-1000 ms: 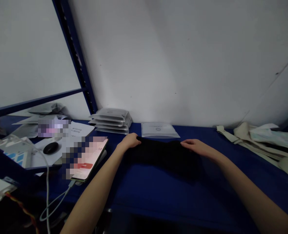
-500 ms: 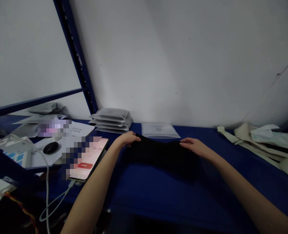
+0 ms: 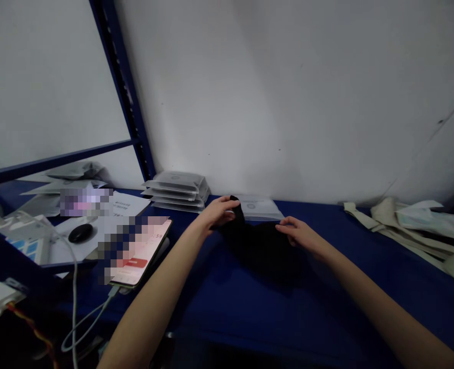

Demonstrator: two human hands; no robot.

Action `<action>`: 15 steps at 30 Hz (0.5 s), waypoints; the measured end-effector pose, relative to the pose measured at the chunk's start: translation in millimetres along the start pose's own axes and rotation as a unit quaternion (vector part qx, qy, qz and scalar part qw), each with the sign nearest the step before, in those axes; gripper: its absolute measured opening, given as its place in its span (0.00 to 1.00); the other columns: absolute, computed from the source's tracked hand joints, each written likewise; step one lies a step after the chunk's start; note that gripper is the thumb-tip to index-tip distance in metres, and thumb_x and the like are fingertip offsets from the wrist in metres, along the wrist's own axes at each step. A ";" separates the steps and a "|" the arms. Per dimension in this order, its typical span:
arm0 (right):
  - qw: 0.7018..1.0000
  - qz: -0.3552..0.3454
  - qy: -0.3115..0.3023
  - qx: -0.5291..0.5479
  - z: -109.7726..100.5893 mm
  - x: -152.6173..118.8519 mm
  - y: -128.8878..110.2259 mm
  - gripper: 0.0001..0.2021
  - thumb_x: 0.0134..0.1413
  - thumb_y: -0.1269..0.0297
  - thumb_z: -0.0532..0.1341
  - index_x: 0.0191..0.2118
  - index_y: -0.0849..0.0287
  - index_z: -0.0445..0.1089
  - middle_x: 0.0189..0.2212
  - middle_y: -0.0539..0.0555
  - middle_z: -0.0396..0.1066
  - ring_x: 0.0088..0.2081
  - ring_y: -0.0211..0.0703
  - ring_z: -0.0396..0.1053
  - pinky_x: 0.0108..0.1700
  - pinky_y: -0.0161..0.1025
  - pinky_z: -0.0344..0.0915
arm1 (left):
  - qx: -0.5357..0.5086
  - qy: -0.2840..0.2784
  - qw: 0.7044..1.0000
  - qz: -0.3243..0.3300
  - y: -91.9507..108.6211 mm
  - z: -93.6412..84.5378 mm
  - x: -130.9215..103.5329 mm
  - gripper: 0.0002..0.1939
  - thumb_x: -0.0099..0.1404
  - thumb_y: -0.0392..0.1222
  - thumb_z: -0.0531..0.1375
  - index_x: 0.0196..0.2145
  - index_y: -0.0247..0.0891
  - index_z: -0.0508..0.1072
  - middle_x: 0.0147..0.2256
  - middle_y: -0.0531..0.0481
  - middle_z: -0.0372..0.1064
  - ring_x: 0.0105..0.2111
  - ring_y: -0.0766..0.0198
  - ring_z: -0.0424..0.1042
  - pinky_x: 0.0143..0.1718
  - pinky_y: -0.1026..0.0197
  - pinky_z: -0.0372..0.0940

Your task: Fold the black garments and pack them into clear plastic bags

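Observation:
A piece of black cloth (image 3: 261, 251) lies on the blue table (image 3: 219, 302) in front of me, its exact kind too dark to make out. My left hand (image 3: 224, 211) pinches its left end and holds that corner raised and folded inward. At the upper right edge of the cloth, my right hand (image 3: 294, 230) grips between thumb and fingers. Just behind the cloth lies a frosted zip bag (image 3: 260, 206), partly covered by the lifted corner.
A stack of frosted zip bags (image 3: 179, 187) stands at the back left. Left of my arm are a phone (image 3: 146, 256) on a cable, a black mouse (image 3: 81, 233) and papers (image 3: 125, 202). Beige cloth strips (image 3: 388, 220) lie at the right. A white wall rises behind.
My left hand has lifted the cloth's left end and brought it up and to the right. My right hand has shifted slightly left, still on the edge.

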State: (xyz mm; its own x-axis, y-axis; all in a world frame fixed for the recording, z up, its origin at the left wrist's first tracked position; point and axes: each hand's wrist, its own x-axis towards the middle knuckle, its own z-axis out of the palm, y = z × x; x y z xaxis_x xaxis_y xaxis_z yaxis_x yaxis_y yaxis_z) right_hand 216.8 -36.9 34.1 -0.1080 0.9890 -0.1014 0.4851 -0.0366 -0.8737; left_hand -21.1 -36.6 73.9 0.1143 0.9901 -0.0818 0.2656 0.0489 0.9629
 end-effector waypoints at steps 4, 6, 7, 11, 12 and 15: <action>0.999 0.018 -0.007 0.051 9.1 -1.0 -1.2 0.13 0.43 0.54 0.59 0.29 0.55 0.56 0.15 0.42 0.53 0.18 0.32 0.54 0.22 0.33 0.53 | -0.121 -0.050 0.990 0.049 0.6 45.1 -12.1 0.24 0.61 0.36 0.56 0.55 0.34 0.56 0.44 0.41 0.69 0.32 0.68 0.73 0.37 0.63 0.65; 0.997 0.025 -0.013 0.072 11.6 2.1 1.8 0.12 0.42 0.57 0.59 0.29 0.55 0.57 0.16 0.42 0.54 0.18 0.32 0.54 0.22 0.32 0.52 | -0.045 -0.085 0.989 0.109 -3.4 67.6 -24.1 0.24 0.59 0.35 0.57 0.53 0.35 0.58 0.44 0.42 0.70 0.37 0.65 0.72 0.41 0.61 0.65; 0.996 0.030 -0.014 0.079 12.1 4.4 4.0 0.11 0.42 0.58 0.59 0.29 0.56 0.57 0.16 0.42 0.55 0.18 0.32 0.54 0.22 0.32 0.52 | 0.015 -0.099 0.982 0.159 -6.0 77.6 -31.2 0.21 0.60 0.36 0.57 0.51 0.36 0.61 0.43 0.44 0.70 0.40 0.63 0.71 0.43 0.59 0.64; 0.994 0.050 -0.011 0.098 10.9 10.1 9.8 0.09 0.43 0.61 0.59 0.29 0.56 0.57 0.15 0.41 0.54 0.17 0.31 0.52 0.21 0.31 0.51 | 0.306 -0.098 0.883 0.343 -16.3 104.8 -56.6 0.12 0.62 0.40 0.54 0.43 0.35 0.67 0.44 0.41 0.68 0.46 0.55 0.67 0.47 0.52 0.62; 0.993 0.057 -0.011 0.101 10.6 9.0 9.1 0.08 0.44 0.61 0.58 0.29 0.56 0.57 0.14 0.40 0.52 0.16 0.30 0.51 0.20 0.31 0.49 | 0.366 -0.103 0.848 0.370 -18.8 108.2 -59.9 0.11 0.62 0.41 0.54 0.41 0.34 0.68 0.43 0.40 0.68 0.46 0.53 0.66 0.47 0.51 0.61; 0.991 0.064 -0.018 0.113 10.7 -1.4 1.5 0.07 0.48 0.60 0.57 0.29 0.56 0.57 0.15 0.40 0.51 0.16 0.29 0.50 0.20 0.30 0.48 | 0.470 -0.119 0.775 0.406 -26.6 112.6 -61.2 0.09 0.62 0.37 0.52 0.38 0.32 0.69 0.38 0.39 0.68 0.42 0.53 0.68 0.46 0.52 0.62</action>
State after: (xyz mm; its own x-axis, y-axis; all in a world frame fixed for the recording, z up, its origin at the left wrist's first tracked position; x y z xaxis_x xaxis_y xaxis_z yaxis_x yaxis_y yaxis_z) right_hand 208.3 -39.9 27.8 -0.0900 0.9685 -0.2320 0.2900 -0.1974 -0.9364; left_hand 72.7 -113.3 24.3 0.7519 0.5870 0.3001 0.5813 -0.8050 0.1182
